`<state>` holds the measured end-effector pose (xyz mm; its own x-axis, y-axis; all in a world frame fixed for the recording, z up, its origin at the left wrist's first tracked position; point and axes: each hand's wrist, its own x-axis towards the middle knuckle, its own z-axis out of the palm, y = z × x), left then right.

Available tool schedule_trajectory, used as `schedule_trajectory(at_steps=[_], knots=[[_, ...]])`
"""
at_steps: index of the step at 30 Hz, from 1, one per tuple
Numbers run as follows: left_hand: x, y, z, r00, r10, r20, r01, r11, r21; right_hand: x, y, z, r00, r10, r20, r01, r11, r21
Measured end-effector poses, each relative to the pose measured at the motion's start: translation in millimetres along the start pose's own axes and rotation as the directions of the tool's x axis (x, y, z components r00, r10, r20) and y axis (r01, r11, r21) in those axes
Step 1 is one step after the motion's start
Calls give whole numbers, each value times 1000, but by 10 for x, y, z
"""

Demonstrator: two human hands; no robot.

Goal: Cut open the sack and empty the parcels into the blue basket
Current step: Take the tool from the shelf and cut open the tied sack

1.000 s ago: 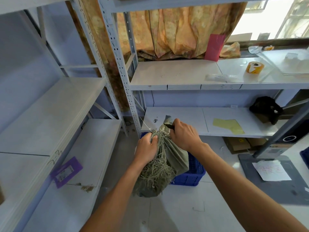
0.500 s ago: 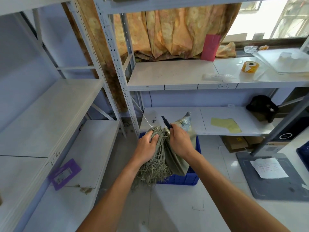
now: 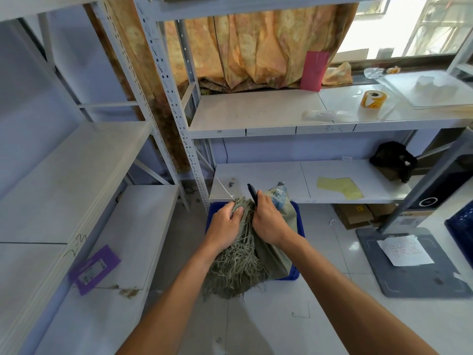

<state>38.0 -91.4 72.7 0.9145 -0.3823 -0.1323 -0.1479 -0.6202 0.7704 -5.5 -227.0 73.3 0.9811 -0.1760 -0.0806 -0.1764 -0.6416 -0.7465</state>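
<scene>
1. a person's left hand (image 3: 225, 225) was clenched around the gathered, frayed neck of a green sack (image 3: 245, 254), held upright over the blue basket (image 3: 299, 226) on the floor.
2. the right hand (image 3: 268, 221) was closed on a dark cutter (image 3: 252, 192), its tip pointing up just beside the sack's neck.
3. a white tie (image 3: 225, 188) stuck out from the neck (its far end reaching toward the lower shelf (image 3: 332, 180)).
4. a parcel (image 3: 277, 197) showed at the sack's top, behind the right hand.
5. a purple card (image 3: 94, 269) lay on the left-hand shelf.
</scene>
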Motion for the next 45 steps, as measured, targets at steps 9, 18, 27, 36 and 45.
schedule_trajectory(at_steps=[9, 18, 27, 36, 45], knots=[[-24, 15, -69, 997, 56, 47, -60, 996, 71, 3, 7, -11, 981, 53, -186, -21, 985, 171], [28, -64, -300, 965, 110, 238, -201, 893, 402, 136, -65, -63, 989, 59, -133, -39, 988, 150], [55, -47, -340, 957, 138, 254, -271, 734, 622, 140, -89, 144, 988, 76, -136, -73, 997, 30], [54, -61, -330, 970, 143, 194, -226, 824, 519, 94, 6, 92, 949, 118, -291, -107, 993, 52], [165, -79, -312, 970, 103, 219, -198, 856, 478, 17, 61, -62, 895, 124, -429, -91, 991, 96]])
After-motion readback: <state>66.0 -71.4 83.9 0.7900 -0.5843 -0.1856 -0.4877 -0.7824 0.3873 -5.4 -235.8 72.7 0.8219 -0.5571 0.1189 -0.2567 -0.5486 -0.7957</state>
